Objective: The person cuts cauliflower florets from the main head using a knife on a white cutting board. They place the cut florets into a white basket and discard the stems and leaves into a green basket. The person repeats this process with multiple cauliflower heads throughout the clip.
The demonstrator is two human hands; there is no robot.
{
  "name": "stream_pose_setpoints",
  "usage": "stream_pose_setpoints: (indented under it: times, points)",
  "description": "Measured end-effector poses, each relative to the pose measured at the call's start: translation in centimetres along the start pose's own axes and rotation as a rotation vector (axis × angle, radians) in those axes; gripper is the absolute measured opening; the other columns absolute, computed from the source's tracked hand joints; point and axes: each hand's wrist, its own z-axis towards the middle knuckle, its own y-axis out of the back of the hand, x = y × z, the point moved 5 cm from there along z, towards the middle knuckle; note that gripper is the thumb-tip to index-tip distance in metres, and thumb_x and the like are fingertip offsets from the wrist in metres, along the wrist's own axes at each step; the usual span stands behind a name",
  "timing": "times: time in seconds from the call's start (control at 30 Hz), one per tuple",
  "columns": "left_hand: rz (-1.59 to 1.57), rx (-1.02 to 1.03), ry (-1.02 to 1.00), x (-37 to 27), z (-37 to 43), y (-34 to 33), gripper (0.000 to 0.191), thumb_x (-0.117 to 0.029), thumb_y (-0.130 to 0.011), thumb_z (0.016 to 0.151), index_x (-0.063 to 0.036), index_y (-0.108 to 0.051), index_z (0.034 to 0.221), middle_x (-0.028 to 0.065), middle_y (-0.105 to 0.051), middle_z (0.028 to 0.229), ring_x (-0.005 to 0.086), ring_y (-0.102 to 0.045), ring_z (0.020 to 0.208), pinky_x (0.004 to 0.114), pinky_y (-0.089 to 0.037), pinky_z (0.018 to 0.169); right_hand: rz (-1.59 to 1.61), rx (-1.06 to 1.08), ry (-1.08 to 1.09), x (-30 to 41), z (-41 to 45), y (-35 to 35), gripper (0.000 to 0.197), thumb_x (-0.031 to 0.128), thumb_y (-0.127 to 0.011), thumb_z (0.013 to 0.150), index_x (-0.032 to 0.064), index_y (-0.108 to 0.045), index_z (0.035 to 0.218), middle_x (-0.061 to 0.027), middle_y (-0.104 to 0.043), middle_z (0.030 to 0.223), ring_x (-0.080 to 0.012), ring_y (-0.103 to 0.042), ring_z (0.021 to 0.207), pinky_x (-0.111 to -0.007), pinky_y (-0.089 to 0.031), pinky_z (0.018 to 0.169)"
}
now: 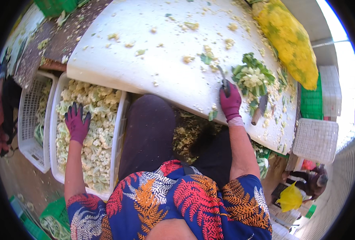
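Note:
My left hand [77, 123], in a maroon glove with dark fingertips, rests palm down with spread fingers on cauliflower florets [101, 150] that fill a white plastic crate [116, 135]. My right hand [230, 102], gloved alike, is closed around the handle of a small knife [222, 73] above the white tabletop [177, 72]. The blade points away from me. Just right of that hand lies a cauliflower head with green leaves [252, 77]. Beside it, a broad-bladed knife with a wooden handle [256, 116] lies on the table among leaf scraps.
A yellow mesh sack [288, 45] of cauliflower lies along the right table edge. Another white crate [35, 120] stands at the left. Trimmings [183, 139] cover the floor between my legs. A person [314, 181] bends at the lower right; another person [0, 120] is at the far left.

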Motion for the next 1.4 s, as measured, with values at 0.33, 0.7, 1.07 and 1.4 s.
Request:
stream_pose_setpoints:
  times: [0.33, 0.7, 1.07, 1.4]
  points:
    - [-0.69, -0.389, -0.372, -13.4, 4.5, 15.5, 0.04, -0.01, -0.061, 0.094, 0.0006, -0.054, 0.133, 0.0161, -0.058, 0.134, 0.0281, -0.053, 0.126, 0.037, -0.04, 0.106, 0.979, -0.023, -0.534, -4.9, -10.4, 7.0, 0.037, 0.009, -0.063, 0.09, 0.0062, -0.059, 0.127, -0.0021, -0.065, 0.083, -0.0067, -0.056, 0.062, -0.023, -0.045, 0.058]
    - [-0.701, -0.418, -1.136, -54.0, 9.7, 19.9, 0.068, -0.02, -0.07, 0.087, -0.0134, -0.041, 0.147, 0.0192, -0.046, 0.145, 0.0354, -0.047, 0.132, 0.043, -0.041, 0.106, 1.225, -0.124, -0.651, -9.0, -13.3, 8.3, 0.033, 0.016, -0.065, 0.089, 0.0035, -0.059, 0.118, -0.0001, -0.06, 0.072, -0.0056, -0.051, 0.059, -0.024, -0.043, 0.053]
    - [-0.556, 0.466, -1.025, -67.4, 14.5, 17.4, 0.059, -0.028, -0.076, 0.079, -0.0069, -0.059, 0.131, 0.0127, -0.069, 0.116, 0.0195, -0.066, 0.102, 0.033, -0.05, 0.09, 0.687, 0.067, -0.628, -10.0, -15.4, 10.1, 0.029, 0.029, -0.061, 0.084, 0.0083, -0.061, 0.104, -0.0174, -0.068, 0.09, -0.0376, -0.064, 0.092, -0.049, -0.048, 0.078]
    - [-1.094, 0.447, -0.839, -64.9, 11.9, 14.2, 0.061, -0.014, -0.073, 0.083, -0.0066, -0.051, 0.14, 0.0086, -0.065, 0.122, 0.0143, -0.063, 0.098, 0.027, -0.053, 0.078, 0.356, 0.301, -0.356, -6.8, -13.6, 6.4, 0.033, 0.027, -0.061, 0.085, 0.0068, -0.059, 0.111, -0.0178, -0.067, 0.101, -0.035, -0.065, 0.097, -0.047, -0.05, 0.084]
